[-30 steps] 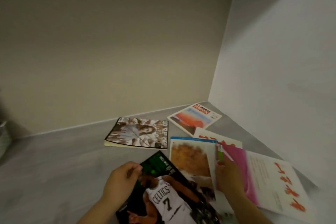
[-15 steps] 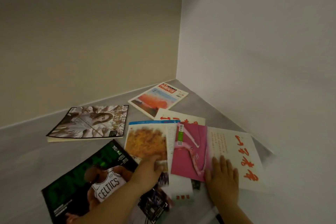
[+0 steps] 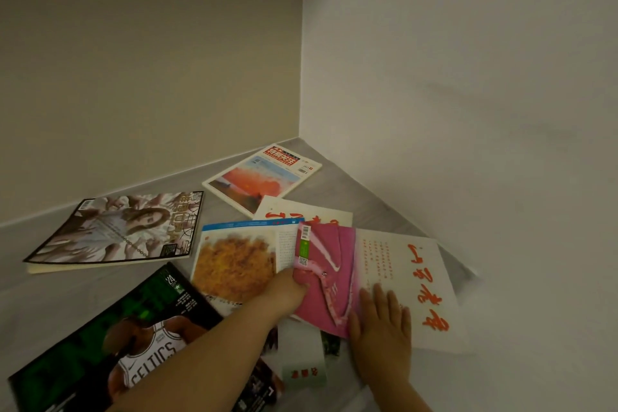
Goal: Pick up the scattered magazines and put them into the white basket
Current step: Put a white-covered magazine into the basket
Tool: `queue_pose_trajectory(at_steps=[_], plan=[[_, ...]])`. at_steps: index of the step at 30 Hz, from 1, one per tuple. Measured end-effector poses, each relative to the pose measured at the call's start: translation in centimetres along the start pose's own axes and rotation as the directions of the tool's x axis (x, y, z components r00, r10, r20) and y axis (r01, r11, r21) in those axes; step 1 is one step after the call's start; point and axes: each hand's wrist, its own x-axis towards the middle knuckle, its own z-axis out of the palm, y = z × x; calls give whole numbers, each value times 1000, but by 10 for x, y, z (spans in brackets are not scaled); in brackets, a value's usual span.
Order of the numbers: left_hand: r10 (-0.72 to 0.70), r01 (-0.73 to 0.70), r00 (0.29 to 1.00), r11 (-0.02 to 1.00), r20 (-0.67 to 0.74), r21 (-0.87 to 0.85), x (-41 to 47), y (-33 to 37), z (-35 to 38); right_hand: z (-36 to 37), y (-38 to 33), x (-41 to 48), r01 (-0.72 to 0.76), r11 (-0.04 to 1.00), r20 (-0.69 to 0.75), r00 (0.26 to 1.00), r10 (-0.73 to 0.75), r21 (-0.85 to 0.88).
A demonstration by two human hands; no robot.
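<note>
Several magazines lie scattered on a grey floor in a room corner. My left hand (image 3: 288, 291) grips the left edge of a pink-and-white magazine (image 3: 394, 281) with red characters. My right hand (image 3: 381, 334) lies flat on that magazine's lower part, fingers spread. Under it lie an orange-picture magazine (image 3: 234, 264) with a blue top strip and a white one with red characters (image 3: 301, 211). A green Celtics magazine (image 3: 133, 321) sits under my left forearm. A portrait magazine (image 3: 117, 231) lies at the left, a sunset-cover magazine (image 3: 264, 174) near the corner. The white basket is out of view.
Two plain walls meet in the corner (image 3: 301, 130) just behind the magazines; the right wall (image 3: 468, 110) runs close beside the pink magazine. Bare grey floor (image 3: 43, 298) shows at the left. A small white paper piece (image 3: 302, 358) lies between my arms.
My left hand left the Celtics magazine, crossed right and took hold of the pink magazine's left edge. My right hand shifted to lie flat on it. The view swung right, and the basket edge left view.
</note>
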Motion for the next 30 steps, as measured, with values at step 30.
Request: queue_pose_trajectory(at_steps=[30], plan=[[-45,-371,873,587,-486,-720,-162,-121,-203,-76,-231,-47,-211,-124,194,971,-137,970]])
